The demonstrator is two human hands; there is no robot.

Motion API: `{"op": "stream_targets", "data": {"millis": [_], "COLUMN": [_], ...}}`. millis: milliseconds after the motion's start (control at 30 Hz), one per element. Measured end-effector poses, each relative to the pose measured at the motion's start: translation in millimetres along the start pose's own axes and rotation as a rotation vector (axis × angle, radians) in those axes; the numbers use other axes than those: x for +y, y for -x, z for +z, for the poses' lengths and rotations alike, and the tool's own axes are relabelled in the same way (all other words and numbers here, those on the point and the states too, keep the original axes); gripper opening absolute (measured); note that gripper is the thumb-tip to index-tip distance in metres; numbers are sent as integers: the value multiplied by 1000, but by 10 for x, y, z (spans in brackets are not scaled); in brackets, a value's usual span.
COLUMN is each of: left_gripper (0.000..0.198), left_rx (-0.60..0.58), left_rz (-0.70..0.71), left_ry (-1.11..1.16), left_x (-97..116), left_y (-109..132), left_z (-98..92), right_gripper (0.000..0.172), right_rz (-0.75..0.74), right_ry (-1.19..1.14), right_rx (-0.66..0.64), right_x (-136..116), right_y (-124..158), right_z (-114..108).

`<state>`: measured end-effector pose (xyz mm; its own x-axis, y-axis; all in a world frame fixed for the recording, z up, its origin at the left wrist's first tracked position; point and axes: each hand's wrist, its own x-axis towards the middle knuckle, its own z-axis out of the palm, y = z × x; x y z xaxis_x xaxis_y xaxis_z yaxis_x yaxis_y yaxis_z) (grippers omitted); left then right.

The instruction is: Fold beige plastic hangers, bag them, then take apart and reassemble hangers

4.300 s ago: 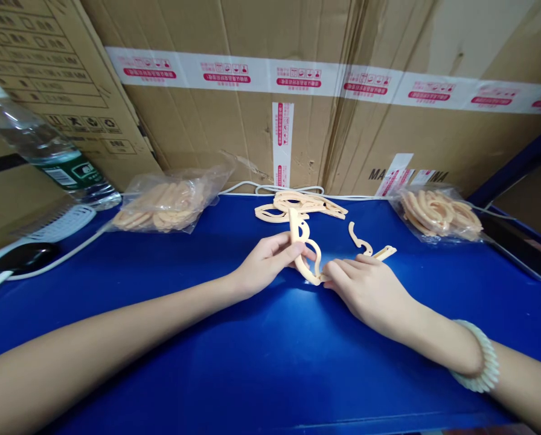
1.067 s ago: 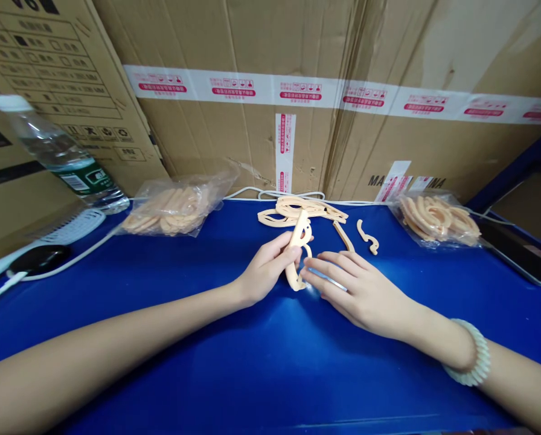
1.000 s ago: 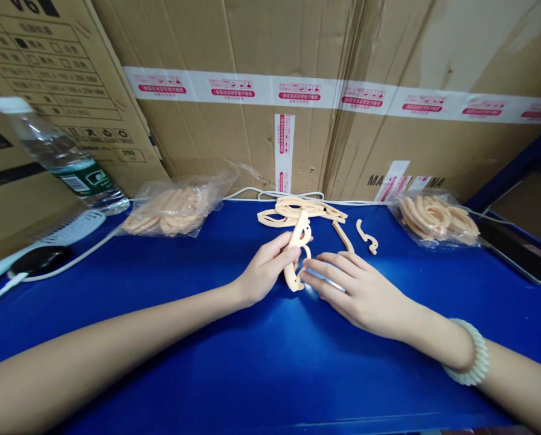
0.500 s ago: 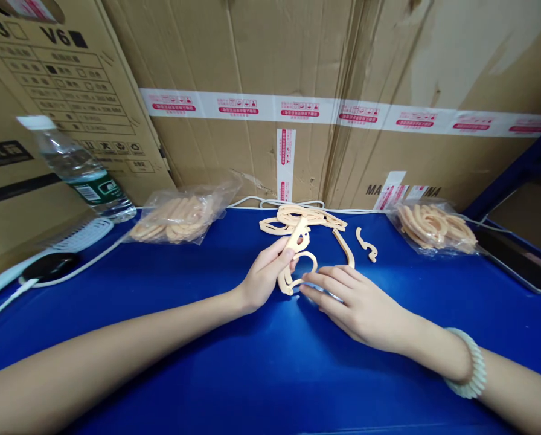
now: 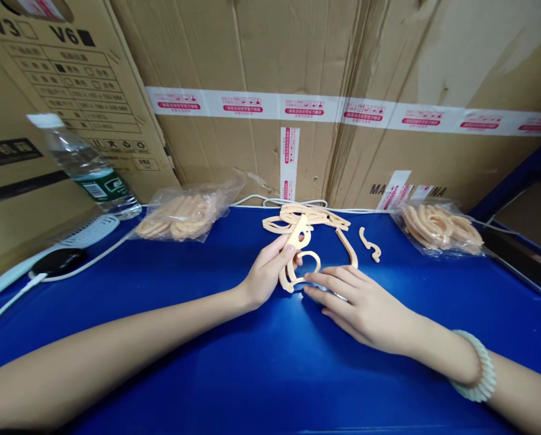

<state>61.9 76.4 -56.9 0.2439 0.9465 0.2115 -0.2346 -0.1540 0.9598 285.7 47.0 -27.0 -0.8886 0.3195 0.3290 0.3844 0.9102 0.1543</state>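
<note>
My left hand [image 5: 270, 272] is closed on a peach-coloured plastic folding hanger [image 5: 287, 279], gripping it between thumb and fingers above the blue table [image 5: 198, 362]. A curved hook-like part of the hanger bends out to the right. At its lower end are the fingertips of my right hand [image 5: 352, 302], stretched out; whether they touch it is hard to see. Behind my hands lies a loose pile of similar hanger parts [image 5: 307, 212]. One long curved arm piece [image 5: 346, 248] and an S-shaped hook piece [image 5: 371, 244] rest to the right.
Clear bags of the same parts lie left [image 5: 180, 216] and right [image 5: 438, 226]. A water bottle [image 5: 89, 169], a pale hairbrush [image 5: 89, 232] and a black round device [image 5: 60, 263] with a white cable stand left. A dark tablet [image 5: 524, 260] lies right; cardboard boxes [image 5: 243, 54] wall the back.
The whole view has shifted slightly, so things appear a little further right. Both hands keep nearly the same pose, with the hanger still in my left hand.
</note>
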Motion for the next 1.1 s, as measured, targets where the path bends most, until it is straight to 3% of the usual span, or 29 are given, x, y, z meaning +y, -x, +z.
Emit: {"op": "stream_targets", "data": {"millis": [533,633,767,867,1100], "left_gripper": [37,36,35,30,25], "left_rx": [45,56,42,10,-128], "left_rz": [72,85,90,168,389], "left_ry": [-183,-195,-226,-311,-529], "left_x": [61,49,60,92,151], "left_y": [13,18,42,66,114], "left_z": [-3,-14,-13,-3,8], "right_gripper": [36,37,40,44,47], "right_rz": [32,60,212,342,469], "right_ry": [-165,-288,-502,-657,-1055], "right_rx": [-69,-60,37,137,168], "right_x": [19,15,7,5,17], "right_y": [13,13,20,20,11], "right_z": [-15,-32,-85,-143,-200]}}
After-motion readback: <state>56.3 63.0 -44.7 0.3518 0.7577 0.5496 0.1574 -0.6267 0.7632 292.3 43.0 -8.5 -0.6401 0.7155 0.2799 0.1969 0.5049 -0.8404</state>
